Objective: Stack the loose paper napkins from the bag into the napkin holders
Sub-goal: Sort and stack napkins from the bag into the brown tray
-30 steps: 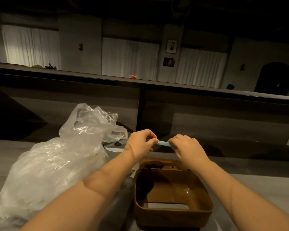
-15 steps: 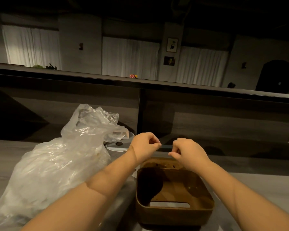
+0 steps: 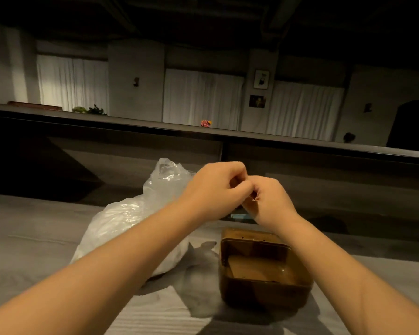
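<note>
Meeting knuckle to knuckle above the counter (image 3: 46, 240), left hand (image 3: 213, 189) and right hand (image 3: 269, 201) are curling tightly; any pinched item is hidden. Brown napkin holder (image 3: 264, 269) is sitting below, plastic bag (image 3: 131, 218) lying beside it.

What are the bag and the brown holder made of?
Bag: thin clear plastic film, going by its crinkles, glossy highlights and translucency. Holder: probably molded brown plastic, semi-gloss, with rounded corners and light glints on its inner floor; lacquered wood can't be ruled out.
</note>
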The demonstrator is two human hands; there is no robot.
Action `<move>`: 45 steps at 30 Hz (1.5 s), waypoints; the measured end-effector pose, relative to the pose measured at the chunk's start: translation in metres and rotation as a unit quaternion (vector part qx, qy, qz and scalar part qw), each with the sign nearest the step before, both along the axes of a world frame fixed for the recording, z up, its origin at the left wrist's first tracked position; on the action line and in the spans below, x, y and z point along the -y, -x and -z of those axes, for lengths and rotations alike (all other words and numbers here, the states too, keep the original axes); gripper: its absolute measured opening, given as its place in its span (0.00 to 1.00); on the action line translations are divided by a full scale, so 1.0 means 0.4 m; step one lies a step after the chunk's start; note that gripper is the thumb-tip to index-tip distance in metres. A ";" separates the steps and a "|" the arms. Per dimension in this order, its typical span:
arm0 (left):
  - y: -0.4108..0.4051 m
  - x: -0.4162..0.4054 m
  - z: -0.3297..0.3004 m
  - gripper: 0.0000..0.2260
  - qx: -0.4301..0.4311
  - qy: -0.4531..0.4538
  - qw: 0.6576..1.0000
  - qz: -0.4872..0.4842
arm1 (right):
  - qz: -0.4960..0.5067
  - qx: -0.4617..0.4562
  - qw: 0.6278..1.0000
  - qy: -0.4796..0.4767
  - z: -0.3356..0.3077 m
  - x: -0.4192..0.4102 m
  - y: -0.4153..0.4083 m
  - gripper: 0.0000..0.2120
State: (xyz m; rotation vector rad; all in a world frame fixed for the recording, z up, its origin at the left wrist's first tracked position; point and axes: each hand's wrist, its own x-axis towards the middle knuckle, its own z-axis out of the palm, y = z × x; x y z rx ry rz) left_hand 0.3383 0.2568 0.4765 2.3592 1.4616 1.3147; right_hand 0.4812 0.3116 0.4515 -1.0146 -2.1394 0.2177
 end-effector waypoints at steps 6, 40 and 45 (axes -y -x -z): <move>0.154 0.040 -0.038 0.08 -0.168 -0.039 0.978 -0.119 | -0.069 0.071 0.995 0.024 -0.019 0.001 0.116 0.27; 0.329 0.193 0.033 0.12 -0.315 -0.022 0.939 -0.134 | -0.148 0.325 0.921 -0.152 -0.039 0.113 0.283 0.16; 0.344 0.105 0.136 0.23 -0.328 0.145 0.928 -0.102 | -0.123 0.466 0.857 -0.179 -0.019 0.067 0.258 0.23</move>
